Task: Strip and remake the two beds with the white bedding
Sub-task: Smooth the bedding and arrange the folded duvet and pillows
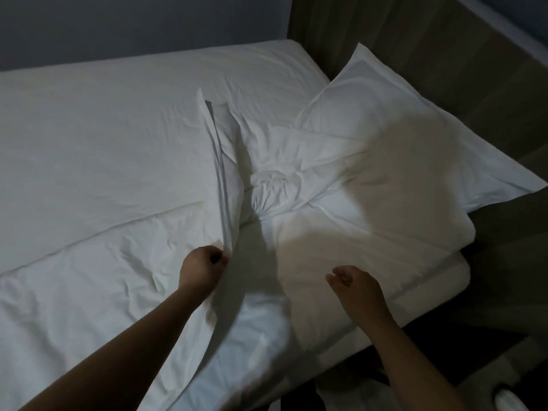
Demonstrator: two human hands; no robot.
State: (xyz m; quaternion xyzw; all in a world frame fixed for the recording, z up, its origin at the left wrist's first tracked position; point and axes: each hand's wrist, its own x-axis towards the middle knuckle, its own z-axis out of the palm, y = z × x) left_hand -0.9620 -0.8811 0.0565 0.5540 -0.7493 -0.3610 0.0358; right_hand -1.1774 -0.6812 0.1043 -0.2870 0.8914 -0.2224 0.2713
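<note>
A bed covered with a white sheet [103, 120] fills most of the head view. My left hand [204, 264] grips the raised edge of a white duvet cover [219, 173], which stands up as a ridge running away from me. The rest of the duvet [311, 185] lies bunched and creased toward the head of the bed. A white pillow [394, 120] leans near the wooden headboard [444, 54]. My right hand [353, 287] hovers just above the duvet's near part with fingers loosely curled, holding nothing.
A grey wall [118, 22] stands behind the bed. The bed's right edge drops to a dark floor [504, 292]. Something white [510, 401] shows at the bottom right corner.
</note>
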